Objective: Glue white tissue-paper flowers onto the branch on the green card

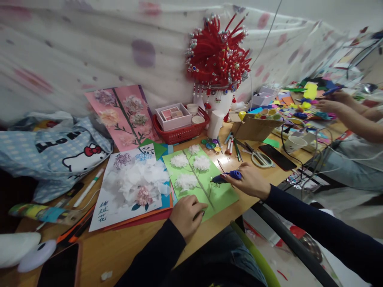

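Observation:
My right hand (253,181) is wrapped round a dark blue glue gun (229,176), its tip over the right part of a green sheet (223,199). Several white paper flowers (186,181) sit on that sheet beside a drawn grey stem. At the sheet's lower left edge rests my left hand (187,213), its fingers bent and close together; whether anything is under them is hidden. Left of the green sheet, a white sheet (112,211) bears a large white paper flower (140,179) and a small pink one (144,196).
Behind stand a red basket (182,134), a red beaded headpiece (218,59) and a pink flower picture (119,115). Scissors (260,157), a phone (277,157) and cables lie to the right. A patterned bag (54,155) is at left. Another person's hands (332,104) work at far right.

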The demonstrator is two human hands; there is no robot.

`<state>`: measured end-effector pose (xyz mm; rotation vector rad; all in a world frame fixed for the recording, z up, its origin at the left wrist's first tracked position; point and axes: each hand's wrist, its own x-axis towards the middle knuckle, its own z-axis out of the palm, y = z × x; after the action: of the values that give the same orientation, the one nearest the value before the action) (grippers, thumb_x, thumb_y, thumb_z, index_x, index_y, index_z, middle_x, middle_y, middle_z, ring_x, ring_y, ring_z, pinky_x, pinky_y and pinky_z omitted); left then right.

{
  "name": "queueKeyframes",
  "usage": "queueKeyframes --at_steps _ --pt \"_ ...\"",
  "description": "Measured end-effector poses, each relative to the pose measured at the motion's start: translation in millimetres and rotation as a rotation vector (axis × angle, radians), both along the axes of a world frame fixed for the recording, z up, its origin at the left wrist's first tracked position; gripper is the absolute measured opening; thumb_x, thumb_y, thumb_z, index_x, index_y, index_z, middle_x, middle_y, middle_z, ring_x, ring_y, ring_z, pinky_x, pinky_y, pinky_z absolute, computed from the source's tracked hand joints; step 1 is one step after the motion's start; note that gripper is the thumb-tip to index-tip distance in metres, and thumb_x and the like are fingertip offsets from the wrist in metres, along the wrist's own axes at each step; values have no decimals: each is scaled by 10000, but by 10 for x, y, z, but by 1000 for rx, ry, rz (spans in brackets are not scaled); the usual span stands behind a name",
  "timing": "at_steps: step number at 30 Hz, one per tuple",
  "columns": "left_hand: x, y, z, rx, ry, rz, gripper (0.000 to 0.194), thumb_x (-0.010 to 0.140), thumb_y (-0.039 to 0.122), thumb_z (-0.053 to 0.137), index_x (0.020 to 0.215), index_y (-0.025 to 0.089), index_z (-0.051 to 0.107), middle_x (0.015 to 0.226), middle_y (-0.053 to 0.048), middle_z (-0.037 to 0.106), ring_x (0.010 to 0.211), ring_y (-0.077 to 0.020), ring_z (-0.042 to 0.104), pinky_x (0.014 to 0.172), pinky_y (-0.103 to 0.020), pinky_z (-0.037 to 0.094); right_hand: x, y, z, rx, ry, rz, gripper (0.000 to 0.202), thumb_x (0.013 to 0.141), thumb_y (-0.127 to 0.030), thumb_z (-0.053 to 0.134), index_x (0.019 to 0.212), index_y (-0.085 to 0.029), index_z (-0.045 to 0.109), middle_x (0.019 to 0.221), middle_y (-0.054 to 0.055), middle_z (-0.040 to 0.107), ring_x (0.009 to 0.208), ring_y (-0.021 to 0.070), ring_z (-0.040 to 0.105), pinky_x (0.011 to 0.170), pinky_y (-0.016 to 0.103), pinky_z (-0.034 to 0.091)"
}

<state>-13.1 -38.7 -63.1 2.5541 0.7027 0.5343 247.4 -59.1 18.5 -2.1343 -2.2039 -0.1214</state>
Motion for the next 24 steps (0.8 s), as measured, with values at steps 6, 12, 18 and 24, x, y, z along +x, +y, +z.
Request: queueKeyframes --at_steps 6,12,18,24 --pt "1 3 -14 0 1 1 267 834 165 553 1042 226 709 837 -52 592 795 -196 561 707 -327 430 -9 -5 28 -19 27 -22 718 902 -709 240 472 -201 507 467 71 563 570 186 543 616 304 318" --pt "-1 9 -34 -11 21 -6 280 836 179 551 1067 221 705 852 -59 596 810 -206 567 716 -342 440 1 15 18 -18 67 -72 721 889 -730 231 456 -205 469 457 70 532 515 172 493 554 307 257" --pt "1 -1 -34 6 4 4 267 832 176 556 1047 224 707 845 -54 595 806 -202 565 709 -331 439 -12 30 16 -50 24 -89 694 892 -717 254 451 -210 426 449 79 522 527 182 513 569 312 255" --pt "6 3 -38 16 12 10 259 831 182 568 1045 229 706 848 -51 591 811 -201 565 717 -330 443 -62 32 85 -109 134 -113 664 881 -713 292 454 -214 388 455 52 509 454 144 438 530 307 219"
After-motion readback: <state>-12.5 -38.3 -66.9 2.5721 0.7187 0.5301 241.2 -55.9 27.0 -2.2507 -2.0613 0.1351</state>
